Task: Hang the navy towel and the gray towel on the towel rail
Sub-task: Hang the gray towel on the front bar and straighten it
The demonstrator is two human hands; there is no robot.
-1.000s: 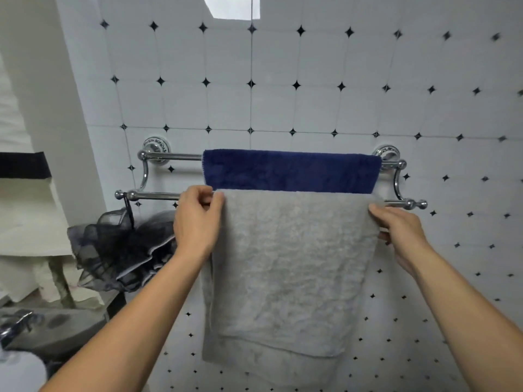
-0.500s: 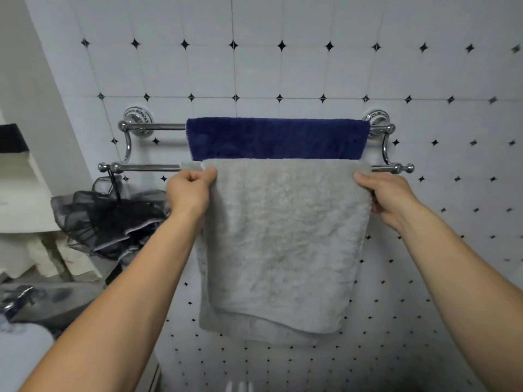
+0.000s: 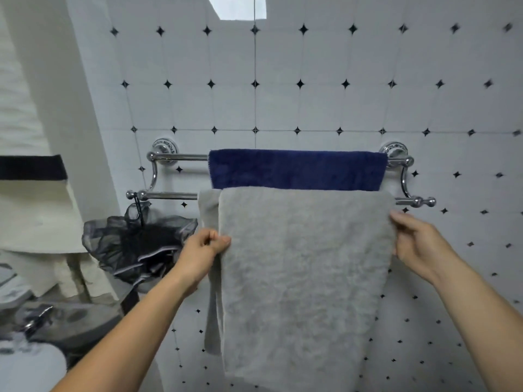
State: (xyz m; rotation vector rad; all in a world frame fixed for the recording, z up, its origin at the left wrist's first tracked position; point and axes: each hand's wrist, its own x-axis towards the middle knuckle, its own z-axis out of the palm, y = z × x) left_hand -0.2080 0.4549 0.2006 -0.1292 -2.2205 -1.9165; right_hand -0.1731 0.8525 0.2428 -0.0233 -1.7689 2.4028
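Slid lower down gray towel [image 3: 305, 267], left hand [image 3: 202, 250] pinching its edge, right hand [image 3: 416, 244] loosely open alongside; straightening stage, next evening the drape under navy towel [image 3: 297, 169].

Towel rail [image 3: 175, 157]: we log two bars on the wall, one behind and higher, one in front and lower. Navy towel [image 3: 297, 169] on the rear bar; gray towel [image 3: 305, 264] on the front bar, overlapping it at 6 o'clock. Mesh pouf [image 3: 141, 244] hangs from the front bar's end, at 9 o'clock of the gray towel.
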